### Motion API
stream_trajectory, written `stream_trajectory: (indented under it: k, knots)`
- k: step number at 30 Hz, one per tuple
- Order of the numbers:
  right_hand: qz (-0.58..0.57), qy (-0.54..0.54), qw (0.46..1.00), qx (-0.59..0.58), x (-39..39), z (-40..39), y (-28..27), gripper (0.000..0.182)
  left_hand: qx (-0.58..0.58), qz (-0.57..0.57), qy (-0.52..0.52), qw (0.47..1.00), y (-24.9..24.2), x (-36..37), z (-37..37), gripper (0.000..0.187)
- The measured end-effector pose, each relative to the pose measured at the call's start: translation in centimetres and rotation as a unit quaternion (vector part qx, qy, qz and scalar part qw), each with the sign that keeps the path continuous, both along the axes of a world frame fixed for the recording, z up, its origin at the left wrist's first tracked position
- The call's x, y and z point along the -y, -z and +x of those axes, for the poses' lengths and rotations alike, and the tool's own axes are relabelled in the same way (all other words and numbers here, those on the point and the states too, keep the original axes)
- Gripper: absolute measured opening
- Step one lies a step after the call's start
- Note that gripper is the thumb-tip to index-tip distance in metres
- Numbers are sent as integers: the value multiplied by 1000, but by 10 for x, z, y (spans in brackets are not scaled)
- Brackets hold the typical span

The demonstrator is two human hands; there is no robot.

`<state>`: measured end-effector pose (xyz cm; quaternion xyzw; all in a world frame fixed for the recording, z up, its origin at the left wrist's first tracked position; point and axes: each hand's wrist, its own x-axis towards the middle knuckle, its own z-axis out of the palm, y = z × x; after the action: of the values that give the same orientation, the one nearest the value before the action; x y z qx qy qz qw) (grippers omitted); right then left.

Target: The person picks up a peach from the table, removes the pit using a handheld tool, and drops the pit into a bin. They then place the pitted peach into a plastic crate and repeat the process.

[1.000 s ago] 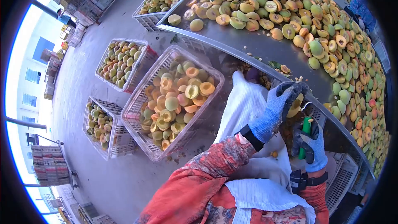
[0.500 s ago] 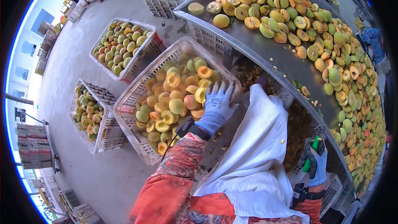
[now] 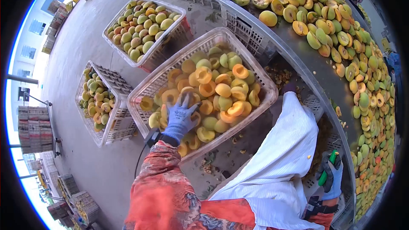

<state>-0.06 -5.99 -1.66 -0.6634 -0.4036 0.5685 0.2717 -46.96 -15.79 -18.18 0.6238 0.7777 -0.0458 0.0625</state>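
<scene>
My left hand (image 3: 181, 117), in a blue-grey glove with dark fingertips, reaches into a large pale plastic crate (image 3: 140, 87). Its fingers are spread over halved apricots (image 3: 206, 88), touching the ones at the crate's near left part. Many halves show hollow orange insides; others lie skin side up. At the lower right, my right hand (image 3: 333, 176) wears a similar glove and is closed around a green-handled tool (image 3: 330, 168). The tool's working end cannot be made out now. A white cloth (image 3: 277, 149) drapes over my lap between the hands.
A metal-edged table (image 3: 294, 66) curves along the right, heaped with cut apricots (image 3: 336, 30). Two more fruit-filled crates, a farther one (image 3: 183, 17) and a left one (image 3: 121, 115), stand on the concrete floor (image 3: 76, 102). Scraps (image 3: 208, 166) litter the floor beside the large crate.
My left hand has moved from the crate's right side to its near left part, fingers now spread on the fruit. The view has shifted; my right hand still holds the green-handled tool.
</scene>
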Motion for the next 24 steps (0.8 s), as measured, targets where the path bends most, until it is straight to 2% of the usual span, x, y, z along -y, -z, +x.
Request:
stream_trajectory:
  k: [2, 4, 5, 6, 8, 9, 11, 12, 13, 14, 16, 18, 19, 20, 22, 24]
  knots:
    - [-8, -25, 999, -19, -4, -7, 8, 19, 29, 9, -107, 994, 7, 33, -22, 70]
    - [-33, -36, 999, 3, -6, -11, 14, 20, 49, 12, -145, 988, 27, 65, -47, 70]
    - [-41, -21, 999, 8, -8, -16, 15, 20, 52, -29, -219, 974, 28, 66, -51, 72]
    - [-43, -20, 999, 9, -7, -20, 15, 20, 69, -4, -207, 976, 28, 66, -58, 67]
    - [-25, -57, 998, 26, -9, -24, 11, 19, 133, -73, -261, 953, 21, 53, -64, 65]
    - [-22, -57, 998, 28, -10, -26, 12, 19, 135, -70, -261, 953, 18, 46, -64, 65]
    - [-6, -70, 997, 25, -9, -24, 12, 18, 104, 141, -264, 948, 17, 28, -61, 66]
    - [0, -63, 998, 29, -10, -25, 9, 18, 110, 146, -258, 949, 29, 20, -59, 66]
    - [-12, -43, 999, 24, -9, -30, 5, 18, 53, 73, -311, 946, 48, 10, -59, 68]
    - [-27, -22, 999, 17, -7, -34, 1, 17, -7, -2, -359, 933, 44, -5, -56, 70]
    - [-47, -27, 998, 22, -4, -33, -9, 19, 40, -84, -417, 904, 34, -27, -59, 68]
    - [-29, -34, 999, 16, -5, -29, -6, 19, 84, -13, -391, 917, 22, -45, -63, 62]
    - [-43, -18, 998, 31, -5, -31, -7, 18, 22, 162, -324, 932, 23, -57, -48, 55]
    - [-43, -10, 998, 36, -5, -28, -5, 19, -5, 240, -246, 939, 15, -76, -35, 52]
    - [-43, 3, 999, 28, -7, -25, -2, 20, 33, 258, -103, 960, 9, -119, -5, 56]
    - [-47, -1, 998, 36, -10, -23, -3, 20, 12, 161, -22, 987, 20, -149, 23, 56]
